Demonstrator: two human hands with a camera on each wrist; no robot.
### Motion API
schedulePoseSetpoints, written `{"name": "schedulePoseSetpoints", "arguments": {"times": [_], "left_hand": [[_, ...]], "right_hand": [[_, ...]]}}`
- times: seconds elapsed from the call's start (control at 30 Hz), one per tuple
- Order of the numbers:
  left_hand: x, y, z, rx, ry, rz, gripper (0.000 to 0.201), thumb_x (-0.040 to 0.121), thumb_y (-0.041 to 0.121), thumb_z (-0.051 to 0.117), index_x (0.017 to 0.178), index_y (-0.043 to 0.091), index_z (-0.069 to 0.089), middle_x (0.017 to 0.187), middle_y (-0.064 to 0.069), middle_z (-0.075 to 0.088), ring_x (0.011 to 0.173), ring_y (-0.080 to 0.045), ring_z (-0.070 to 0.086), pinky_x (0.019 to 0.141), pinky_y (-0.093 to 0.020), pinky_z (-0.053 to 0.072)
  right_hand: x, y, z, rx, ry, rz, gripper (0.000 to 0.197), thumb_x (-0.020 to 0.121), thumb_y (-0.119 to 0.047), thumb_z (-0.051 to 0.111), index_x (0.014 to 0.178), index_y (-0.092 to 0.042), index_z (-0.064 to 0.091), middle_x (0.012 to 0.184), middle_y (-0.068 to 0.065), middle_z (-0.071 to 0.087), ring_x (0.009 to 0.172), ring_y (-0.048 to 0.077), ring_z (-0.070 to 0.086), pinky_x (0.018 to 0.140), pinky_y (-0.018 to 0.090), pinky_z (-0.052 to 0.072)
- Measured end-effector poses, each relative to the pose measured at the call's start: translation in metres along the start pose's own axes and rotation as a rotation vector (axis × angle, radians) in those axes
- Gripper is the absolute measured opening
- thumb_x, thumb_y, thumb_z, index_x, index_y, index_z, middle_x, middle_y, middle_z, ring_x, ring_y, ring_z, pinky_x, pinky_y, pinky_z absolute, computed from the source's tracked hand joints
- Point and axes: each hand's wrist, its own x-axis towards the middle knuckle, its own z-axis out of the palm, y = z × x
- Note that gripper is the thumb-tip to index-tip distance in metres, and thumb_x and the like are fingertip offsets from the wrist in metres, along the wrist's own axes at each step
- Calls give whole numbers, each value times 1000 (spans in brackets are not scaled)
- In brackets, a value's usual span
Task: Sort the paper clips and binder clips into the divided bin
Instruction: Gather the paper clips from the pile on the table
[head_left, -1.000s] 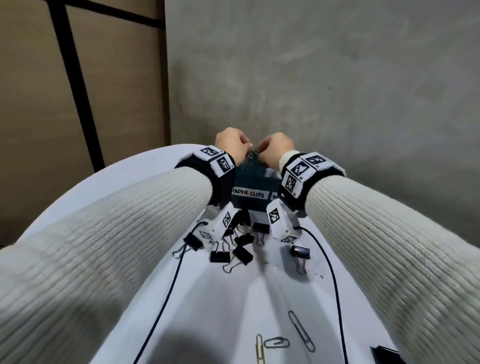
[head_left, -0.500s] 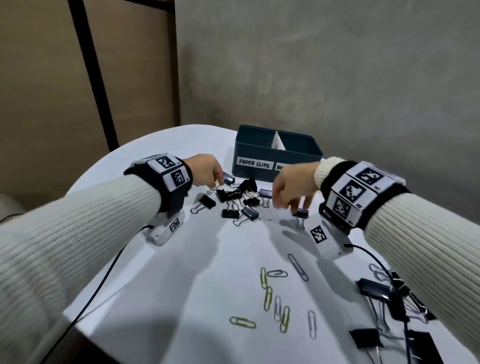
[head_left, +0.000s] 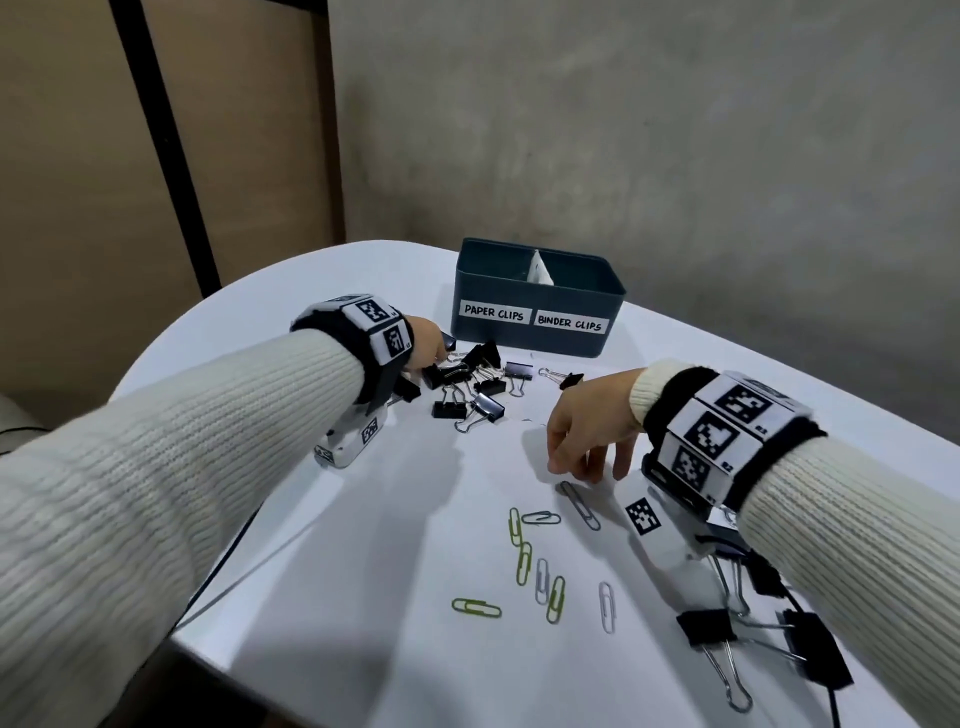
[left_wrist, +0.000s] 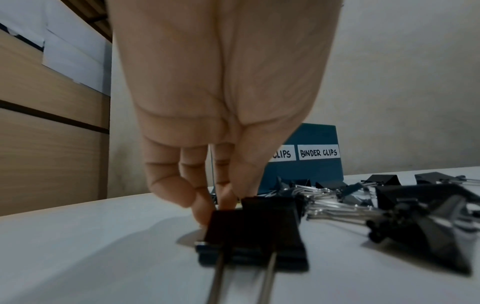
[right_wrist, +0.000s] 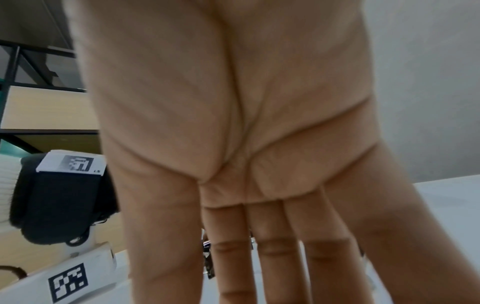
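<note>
One divided bin (head_left: 535, 332) at twelve o'clock; eight paper clips (head_left: 543, 566) at six; some eight binder clips (head_left: 475, 384) (tangled, count unsure) at eleven.

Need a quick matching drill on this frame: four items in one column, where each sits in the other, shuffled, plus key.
1. blue-grey plastic divided bin
2. long silver paper clip
3. green wire paper clip
4. big black binder clip

a. near table edge, left of the other paper clips
b. under right arm
c. far end of table
d. just below right hand

Pairs: 1-c, 2-d, 3-a, 4-b
</note>
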Motion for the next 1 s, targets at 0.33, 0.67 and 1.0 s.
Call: {"name": "schedulePoseSetpoints", "arguments": {"times": [0.33, 0.67, 1.0], "left_hand": [[-25, -20, 9, -195, 30, -45, 58, 88, -12, 30, 126, 16, 63, 139, -9, 51, 126, -26, 48, 100, -27, 38], [-79, 8, 31, -249, 84, -14, 54, 89, -3, 36, 114, 32, 69, 113, -1, 53, 91, -22, 52, 80, -27, 43], [-124, 50, 38, -411, -164, 281, 52, 78, -4, 50, 78, 41, 75, 80, 13, 68, 94, -17, 50, 95, -33, 42]], "right_hand": [[-13, -15, 18, -70, 17, -28, 10, 91, -11, 56, 94, -7, 65, 70, 3, 63, 80, 24, 62, 52, 22, 55], [-37, -36, 60, -153, 138, -76, 26, 92, -6, 46, 116, -8, 56, 78, -2, 56, 77, 20, 59, 74, 36, 58], [-60, -39, 79, -96, 178, -154, 33, 86, 6, 41, 96, -20, 60, 96, 6, 60, 83, 20, 59, 68, 28, 54]]}}
